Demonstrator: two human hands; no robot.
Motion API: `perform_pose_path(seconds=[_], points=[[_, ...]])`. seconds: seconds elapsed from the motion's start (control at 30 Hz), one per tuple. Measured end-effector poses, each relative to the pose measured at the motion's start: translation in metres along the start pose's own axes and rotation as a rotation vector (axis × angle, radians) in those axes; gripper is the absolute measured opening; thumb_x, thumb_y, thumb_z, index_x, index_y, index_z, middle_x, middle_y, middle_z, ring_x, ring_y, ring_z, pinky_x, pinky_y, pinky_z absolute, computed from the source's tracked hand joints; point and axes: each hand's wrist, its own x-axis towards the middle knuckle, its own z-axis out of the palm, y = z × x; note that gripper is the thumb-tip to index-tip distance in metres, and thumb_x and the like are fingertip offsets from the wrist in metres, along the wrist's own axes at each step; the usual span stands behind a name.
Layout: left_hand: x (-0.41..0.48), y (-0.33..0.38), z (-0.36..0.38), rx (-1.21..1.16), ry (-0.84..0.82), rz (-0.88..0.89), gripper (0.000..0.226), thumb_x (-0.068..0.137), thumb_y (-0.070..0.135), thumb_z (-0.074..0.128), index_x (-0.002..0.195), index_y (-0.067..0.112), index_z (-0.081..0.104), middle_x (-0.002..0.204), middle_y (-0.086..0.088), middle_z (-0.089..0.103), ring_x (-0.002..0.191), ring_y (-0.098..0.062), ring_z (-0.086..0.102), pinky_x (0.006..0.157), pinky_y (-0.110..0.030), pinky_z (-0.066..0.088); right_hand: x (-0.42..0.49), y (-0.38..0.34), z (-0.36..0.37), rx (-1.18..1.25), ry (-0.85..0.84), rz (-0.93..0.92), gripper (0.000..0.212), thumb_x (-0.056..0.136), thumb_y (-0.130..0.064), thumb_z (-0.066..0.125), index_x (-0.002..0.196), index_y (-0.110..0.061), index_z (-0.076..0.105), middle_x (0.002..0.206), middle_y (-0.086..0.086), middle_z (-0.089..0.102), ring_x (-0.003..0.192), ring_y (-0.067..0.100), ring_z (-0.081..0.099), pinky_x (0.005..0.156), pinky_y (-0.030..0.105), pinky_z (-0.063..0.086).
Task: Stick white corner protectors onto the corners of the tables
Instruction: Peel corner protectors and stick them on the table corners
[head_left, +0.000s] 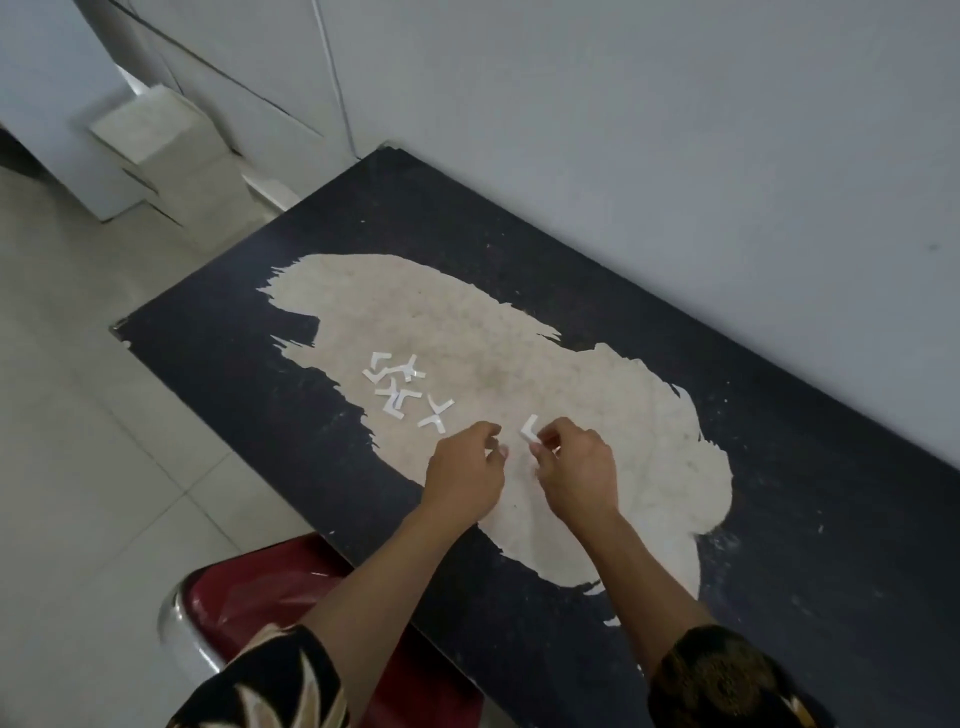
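A black table (519, 218) with a large worn pale patch stands against the wall. Several white corner protectors (397, 384) lie in a loose heap on the pale patch, and one more (435, 414) lies a little apart to their right. My right hand (574, 467) pinches one L-shaped white protector (530, 429) just above the tabletop. My left hand (467, 470) hovers close beside it, its fingers curled; whether it holds a small scrap I cannot tell.
The grey wall (675, 130) runs along the table's far side. A red chair (270, 587) with a chrome frame stands at the table's near edge. Pale boxes (161, 140) sit on the tiled floor (78, 467) at the left.
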Motion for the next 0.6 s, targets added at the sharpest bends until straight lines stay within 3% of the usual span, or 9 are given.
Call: perform_pose_path(seconds=[0.13, 0.27, 0.43, 0.6], points=[[-0.021, 0.039, 0.015, -0.148, 0.043, 0.047, 0.032, 0.103, 0.028, 0.052, 0.133, 0.021, 0.060, 0.128, 0.001, 0.066, 0.108, -0.016, 0.066, 0.098, -0.028, 0.050, -0.027, 0.014, -0.028, 0.157, 0.072, -0.018, 0.015, 0.095, -0.026, 0.067, 0.105, -0.015, 0.070, 0.095, 0.000, 0.071, 0.086, 0.016, 0.060, 0.074, 0.027, 0.049], [-0.050, 0.079, 0.036, -0.227, 0.079, 0.076, 0.031, 0.098, 0.025, 0.062, 0.129, 0.022, 0.063, 0.115, -0.001, 0.070, 0.092, -0.017, 0.072, 0.087, -0.039, 0.061, -0.055, 0.040, -0.065, 0.256, 0.134, -0.052, 0.010, 0.095, -0.024, 0.066, 0.101, -0.018, 0.070, 0.091, -0.003, 0.069, 0.084, 0.012, 0.058, 0.069, 0.022, 0.042], [-0.084, 0.117, 0.057, -0.208, 0.146, 0.112, 0.019, 0.093, 0.019, 0.067, 0.112, 0.023, 0.071, 0.094, 0.006, 0.072, 0.078, -0.012, 0.073, 0.077, -0.038, 0.063, -0.084, 0.072, -0.098, 0.355, 0.226, -0.126, 0.004, 0.094, -0.023, 0.068, 0.095, -0.020, 0.071, 0.088, -0.006, 0.069, 0.078, 0.004, 0.054, 0.063, 0.008, 0.034], [-0.113, 0.146, 0.071, -0.202, 0.159, 0.120, 0.011, 0.094, 0.019, 0.066, 0.100, 0.024, 0.074, 0.089, 0.006, 0.075, 0.080, -0.012, 0.074, 0.079, -0.041, 0.062, -0.106, 0.099, -0.127, 0.438, 0.300, -0.181, 0.005, 0.093, -0.024, 0.070, 0.095, -0.020, 0.071, 0.089, -0.009, 0.069, 0.081, 0.004, 0.055, 0.067, 0.010, 0.038]])
